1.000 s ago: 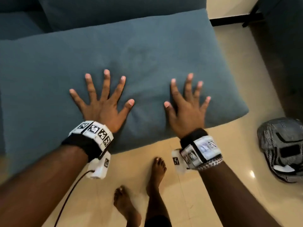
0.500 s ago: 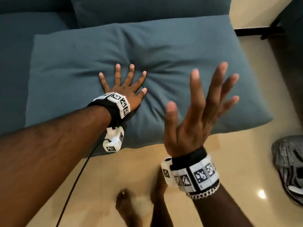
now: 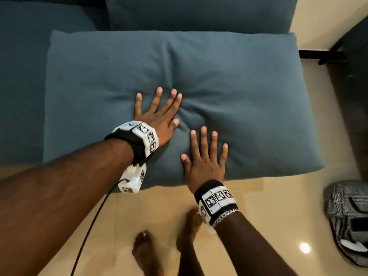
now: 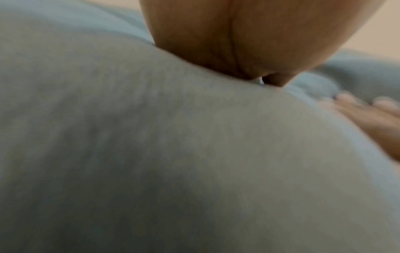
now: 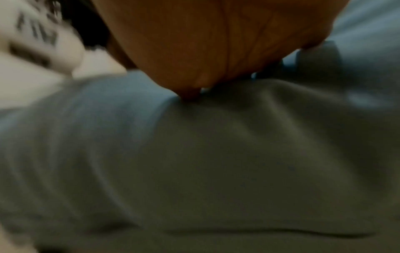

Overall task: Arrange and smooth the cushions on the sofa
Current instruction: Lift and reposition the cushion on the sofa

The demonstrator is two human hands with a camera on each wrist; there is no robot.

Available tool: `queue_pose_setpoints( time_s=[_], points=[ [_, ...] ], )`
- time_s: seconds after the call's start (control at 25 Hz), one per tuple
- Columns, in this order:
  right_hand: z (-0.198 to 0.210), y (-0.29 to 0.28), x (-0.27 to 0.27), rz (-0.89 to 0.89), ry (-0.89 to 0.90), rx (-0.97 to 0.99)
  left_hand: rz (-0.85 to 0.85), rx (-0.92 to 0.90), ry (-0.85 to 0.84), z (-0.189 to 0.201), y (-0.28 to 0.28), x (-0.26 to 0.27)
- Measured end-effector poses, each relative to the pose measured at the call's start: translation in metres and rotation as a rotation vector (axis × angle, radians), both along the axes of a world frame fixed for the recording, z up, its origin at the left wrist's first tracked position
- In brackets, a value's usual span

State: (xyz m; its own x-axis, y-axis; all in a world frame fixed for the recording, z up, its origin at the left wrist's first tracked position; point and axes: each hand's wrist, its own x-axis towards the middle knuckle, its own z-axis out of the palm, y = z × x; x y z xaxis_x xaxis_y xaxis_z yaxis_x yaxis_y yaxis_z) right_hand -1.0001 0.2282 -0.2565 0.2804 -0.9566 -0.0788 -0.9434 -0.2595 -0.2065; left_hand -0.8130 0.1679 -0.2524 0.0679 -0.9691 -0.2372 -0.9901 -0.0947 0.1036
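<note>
A large blue-grey seat cushion (image 3: 249,86) lies on the sofa, its front edge overhanging the floor. My left hand (image 3: 159,112) presses flat into its middle with straight fingers, and creases radiate from the dent beside it. My right hand (image 3: 205,156) lies flat near the front edge, fingers spread and straight. In the left wrist view the palm (image 4: 238,42) bears down on the cushion fabric (image 4: 151,154), with the right hand's fingers (image 4: 368,113) blurred at the right. The right wrist view shows my right palm (image 5: 216,42) on the cushion fabric (image 5: 238,162).
A back cushion (image 3: 199,14) stands behind, and another seat cushion (image 3: 23,76) lies to the left. My bare feet (image 3: 147,251) stand on the beige tile floor (image 3: 278,206). A checked bag (image 3: 348,220) lies on the floor at right. A dark furniture leg (image 3: 334,54) stands at far right.
My right hand was raised off the cushion half a second ago and has come down flat near the front edge. The left hand stays pressed in the middle.
</note>
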Motion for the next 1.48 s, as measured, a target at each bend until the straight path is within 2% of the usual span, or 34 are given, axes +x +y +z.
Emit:
queue_pose_setpoints(
  time_s=[0.04, 0.08, 0.16, 0.2, 0.24, 0.28, 0.32, 0.36, 0.4, 0.44, 0.52, 0.56, 0.6, 0.64, 0.72, 0.76, 0.8, 0.84, 0.92, 0.96, 1.0, 1.08, 1.12, 1.2, 1.28, 1.32, 1.4, 1.44, 1.48],
  points=[
    [0.005, 0.002, 0.009, -0.030, -0.038, 0.010, -0.019, -0.026, -0.014, -0.001, 0.000, 0.004],
    [0.021, 0.007, 0.017, -0.026, -0.197, -0.061, -0.020, -0.046, -0.015, -0.001, 0.005, 0.010],
    [0.060, 0.018, 0.023, -0.019, -0.524, -0.349, -0.033, -0.115, 0.035, -0.001, 0.006, 0.016],
    [0.060, 0.020, 0.023, -0.016, -0.560, -0.445, -0.019, -0.156, 0.045, -0.002, 0.010, 0.021],
    [0.049, 0.011, 0.025, 0.048, -0.509, -0.441, -0.009, -0.203, 0.036, -0.002, 0.013, 0.027],
    [0.034, 0.001, 0.031, 0.139, -0.342, -0.334, 0.002, -0.235, 0.001, 0.000, 0.018, 0.036],
    [0.018, -0.001, 0.034, 0.162, -0.149, -0.183, 0.005, -0.240, -0.043, 0.002, 0.024, 0.046],
    [0.007, 0.001, 0.034, 0.140, -0.052, -0.084, 0.007, -0.244, -0.071, 0.002, 0.033, 0.057],
    [0.008, 0.003, 0.040, 0.120, -0.061, -0.061, 0.017, -0.255, -0.088, 0.002, 0.039, 0.068],
    [0.020, 0.004, 0.043, 0.126, -0.183, -0.077, 0.032, -0.253, -0.090, 0.004, 0.045, 0.075],
    [0.064, 0.001, 0.046, 0.077, -0.486, -0.295, 0.069, -0.205, -0.076, 0.006, 0.049, 0.081],
    [0.076, -0.003, 0.046, 0.011, -0.554, -0.389, 0.075, -0.184, -0.060, 0.006, 0.049, 0.081],
    [0.078, -0.011, 0.049, -0.001, -0.512, -0.425, 0.078, -0.164, -0.054, 0.004, 0.045, 0.080],
    [0.070, -0.022, 0.057, 0.055, -0.377, -0.371, 0.083, -0.143, -0.054, 0.003, 0.039, 0.082],
    [0.035, -0.037, 0.067, 0.136, -0.035, -0.085, 0.072, -0.047, -0.043, 0.004, 0.024, 0.088],
    [0.029, -0.042, 0.068, 0.104, 0.007, -0.008, 0.055, -0.019, -0.022, 0.002, 0.017, 0.091],
    [0.036, -0.044, 0.070, 0.104, -0.031, -0.011, 0.037, -0.007, -0.018, 0.000, 0.009, 0.095],
    [0.050, -0.042, 0.071, 0.097, -0.198, -0.098, 0.033, -0.004, -0.026, -0.003, 0.008, 0.098],
    [0.080, -0.022, 0.064, 0.038, -0.530, -0.435, 0.027, 0.007, -0.010, -0.004, 0.007, 0.098],
    [0.080, -0.010, 0.059, 0.048, -0.607, -0.535, 0.026, 0.013, 0.005, -0.005, 0.006, 0.097],
    [0.065, -0.001, 0.057, 0.102, -0.536, -0.543, 0.030, 0.016, 0.006, -0.005, 0.006, 0.098],
    [0.010, 0.010, 0.061, 0.296, -0.138, -0.239, 0.033, 0.025, 0.002, -0.002, 0.010, 0.098],
    [-0.019, 0.011, 0.058, 0.316, 0.003, -0.112, 0.019, 0.030, 0.009, 0.000, 0.016, 0.093],
    [-0.043, 0.008, 0.056, 0.300, 0.087, -0.005, 0.013, -0.076, 0.004, -0.001, 0.034, 0.086],
    [-0.027, 0.014, 0.056, 0.280, 0.018, -0.052, 0.128, -0.229, -0.002, 0.000, 0.068, 0.080],
    [-0.012, 0.019, 0.059, 0.255, -0.072, -0.083, 0.201, -0.265, -0.004, 0.001, 0.087, 0.077],
    [0.024, 0.033, 0.063, 0.121, -0.387, -0.182, 0.367, -0.233, 0.025, -0.001, 0.125, 0.077],
    [0.029, 0.036, 0.066, 0.094, -0.480, -0.316, 0.426, -0.223, 0.030, -0.004, 0.136, 0.080],
    [0.026, 0.037, 0.070, 0.152, -0.458, -0.405, 0.461, -0.212, 0.026, -0.007, 0.141, 0.086]
  ],
)
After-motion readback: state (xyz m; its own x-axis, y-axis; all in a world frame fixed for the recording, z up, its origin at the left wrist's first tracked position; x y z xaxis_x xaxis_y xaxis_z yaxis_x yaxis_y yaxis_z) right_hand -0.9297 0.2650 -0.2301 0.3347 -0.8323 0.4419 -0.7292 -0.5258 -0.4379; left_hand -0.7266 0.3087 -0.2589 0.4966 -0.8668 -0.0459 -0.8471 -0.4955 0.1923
